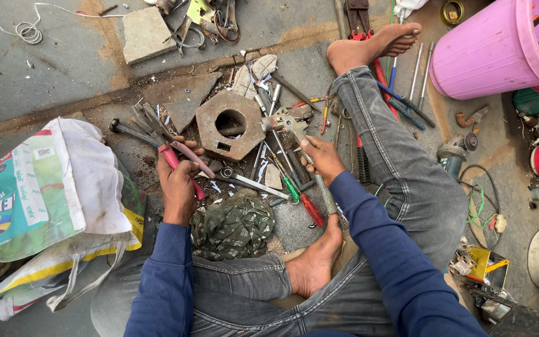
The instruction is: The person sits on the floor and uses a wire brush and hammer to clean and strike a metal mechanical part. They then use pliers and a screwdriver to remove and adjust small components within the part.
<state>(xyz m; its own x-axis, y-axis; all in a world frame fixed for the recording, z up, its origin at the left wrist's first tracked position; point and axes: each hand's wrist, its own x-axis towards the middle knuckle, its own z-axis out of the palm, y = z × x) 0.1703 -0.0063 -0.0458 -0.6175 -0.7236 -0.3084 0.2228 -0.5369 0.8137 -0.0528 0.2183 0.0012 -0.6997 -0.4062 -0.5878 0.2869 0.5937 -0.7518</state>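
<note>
While left hand [179, 181] grips pink-handled pliers [168, 140], right hand [322, 159] clasps hammer [304, 146].

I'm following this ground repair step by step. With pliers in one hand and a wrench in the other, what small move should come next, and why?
Probably bring the pliers in the left hand toward the wrench head. The right hand holds the wrench beside the hexagonal metal block, and the two tools are apart.

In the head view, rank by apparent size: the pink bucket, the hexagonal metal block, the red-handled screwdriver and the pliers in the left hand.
1. pink bucket, cut by the frame
2. hexagonal metal block
3. pliers in the left hand and red-handled screwdriver: similar length, too close to rank.
</note>
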